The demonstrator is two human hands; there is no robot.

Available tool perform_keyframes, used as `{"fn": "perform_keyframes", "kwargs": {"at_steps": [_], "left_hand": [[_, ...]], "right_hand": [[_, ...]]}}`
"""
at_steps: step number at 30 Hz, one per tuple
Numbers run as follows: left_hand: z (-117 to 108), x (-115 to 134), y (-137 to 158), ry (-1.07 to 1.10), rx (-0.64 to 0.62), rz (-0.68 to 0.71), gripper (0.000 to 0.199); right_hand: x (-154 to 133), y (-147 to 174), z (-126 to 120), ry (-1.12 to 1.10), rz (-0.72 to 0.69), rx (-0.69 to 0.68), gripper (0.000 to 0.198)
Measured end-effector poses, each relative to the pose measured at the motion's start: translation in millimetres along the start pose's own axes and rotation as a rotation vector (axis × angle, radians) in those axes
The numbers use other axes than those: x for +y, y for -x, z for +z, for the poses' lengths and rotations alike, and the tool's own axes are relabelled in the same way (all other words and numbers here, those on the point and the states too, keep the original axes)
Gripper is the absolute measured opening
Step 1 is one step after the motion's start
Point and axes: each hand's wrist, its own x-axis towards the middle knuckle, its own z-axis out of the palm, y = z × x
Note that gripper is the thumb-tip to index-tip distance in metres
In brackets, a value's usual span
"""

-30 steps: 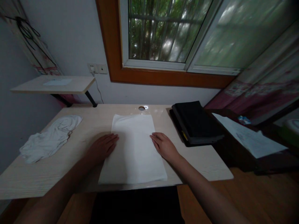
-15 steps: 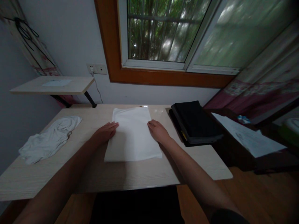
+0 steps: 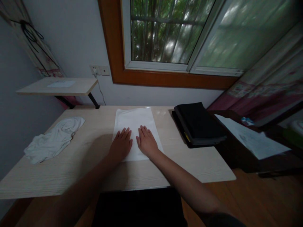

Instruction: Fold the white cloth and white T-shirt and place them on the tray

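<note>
1. One white cloth lies flat on the desk in front of you, a plain oblong with its far edge close to the desk's back edge and its near edge short of the front one
2. Your left hand rests palm down on the cloth's left part, fingers straight, slightly parted and pointing toward the window; they grip nothing
3. Your right hand rests palm down on the right part, fingers straight and nearly side by side, with nothing pinched in them
4. A strip of the cloth shows between your hands, and your thumbs face each other without touching
5. Well apart from your left hand, a crumpled white bundle lies on the desk's left side
6. Well apart from your right hand, a black folder lies near the desk's right edge, on top of another flat black thing, with a bit of yellow showing at its left side
7. Beyond the bundle, a shelf stands on black legs at the back left corner, a pale sheet lying on it
8. Past the desk's right end, a large paper lies on a dark surface
9. On the wall ahead are two sockets, a cord hanging from the left one; a curtain hangs right of the window
</note>
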Motion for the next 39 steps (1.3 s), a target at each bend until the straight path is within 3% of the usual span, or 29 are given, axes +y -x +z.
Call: {"fn": "perform_keyframes", "kwargs": {"at_steps": [13,24,29,32,39], "left_hand": [[-8,-21,58,0.004,-0.081,-0.059,0.058],[-20,-28,92,-0.030,-0.132,-0.006,0.058],[-29,-33,90,-0.028,-0.204,-0.016,0.057],[-36,-35,80,-0.015,-0.213,-0.009,0.052],[-33,-19,31,-0.001,-0.117,0.028,0.046]], "right_hand": [[57,63,-25,0.092,0.012,-0.082,0.064],[74,85,-44,0.151,-0.026,-0.145,0.062],[81,88,-57,0.161,0.010,-0.234,0.059],[79,79,-63,0.165,0.048,-0.211,0.056],[38,26,-52,0.083,0.069,-0.116,0.057]]}}
